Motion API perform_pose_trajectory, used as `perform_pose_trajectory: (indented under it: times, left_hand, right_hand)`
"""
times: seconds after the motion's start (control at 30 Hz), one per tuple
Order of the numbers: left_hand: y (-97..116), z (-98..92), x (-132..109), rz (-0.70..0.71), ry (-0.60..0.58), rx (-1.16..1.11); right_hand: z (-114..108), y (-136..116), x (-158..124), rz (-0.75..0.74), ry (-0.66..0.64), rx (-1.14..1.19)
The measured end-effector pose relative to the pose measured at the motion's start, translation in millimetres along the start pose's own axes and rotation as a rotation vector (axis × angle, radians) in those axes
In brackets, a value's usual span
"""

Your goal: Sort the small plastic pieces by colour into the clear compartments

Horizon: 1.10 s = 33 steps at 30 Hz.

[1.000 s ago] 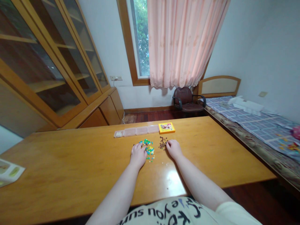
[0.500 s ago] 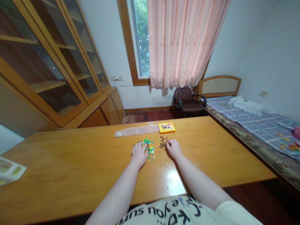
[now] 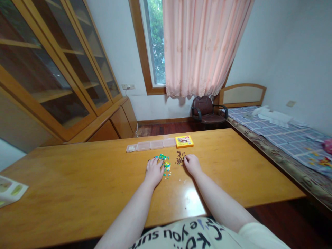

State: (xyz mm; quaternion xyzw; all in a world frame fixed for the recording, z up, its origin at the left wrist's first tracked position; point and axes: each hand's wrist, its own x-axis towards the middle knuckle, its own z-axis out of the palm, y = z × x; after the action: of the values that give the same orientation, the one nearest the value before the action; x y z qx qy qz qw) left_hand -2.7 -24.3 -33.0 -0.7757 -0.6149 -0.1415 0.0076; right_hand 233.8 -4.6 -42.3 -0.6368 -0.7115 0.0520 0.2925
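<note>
My left hand (image 3: 153, 170) lies flat on the wooden table (image 3: 77, 186), fingers spread, at the left edge of a heap of small green, blue and yellow pieces (image 3: 164, 161). My right hand (image 3: 191, 163) rests beside a small pile of dark brown pieces (image 3: 179, 157), its fingertips curled and touching the pile's right side; whether they pinch a piece is too small to see. A few stray pieces lie between my hands.
A clear sectioned plastic box (image 3: 150, 145) and a yellow box (image 3: 184, 141) lie past the piles. A white tray (image 3: 10, 189) sits at the table's left edge. A bed (image 3: 285, 138) runs along the right, a brown chair (image 3: 206, 110) stands beyond the table, and a glass-fronted cabinet (image 3: 52, 76) fills the left.
My left hand has edged slightly to the right into the coloured heap. My right hand stays at the brown pile.
</note>
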Motion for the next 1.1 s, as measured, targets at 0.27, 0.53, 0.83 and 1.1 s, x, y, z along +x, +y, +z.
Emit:
perform_pose_trajectory:
  times: [0.27, 0.53, 0.83, 1.1]
  left_hand:
    - [2.9, 0.8, -0.4, -0.009, -0.031, 0.034]
    - [5.8, 1.8, -2.6, 0.022, -0.067, 0.045]
    - [3.4, 2.9, -1.0, -0.049, -0.047, 0.055]
    - [4.9, -0.4, -1.3, -0.022, -0.02, 0.031]
  right_hand:
    - [1.7, 0.0, -0.1, -0.004, 0.006, -0.011]
    - [1.8, 0.0, 0.4, -0.007, 0.002, -0.014]
    - [2.9, 1.7, 0.0, -0.011, 0.006, -0.018]
    - [1.8, 1.1, -0.1, -0.017, 0.013, -0.007]
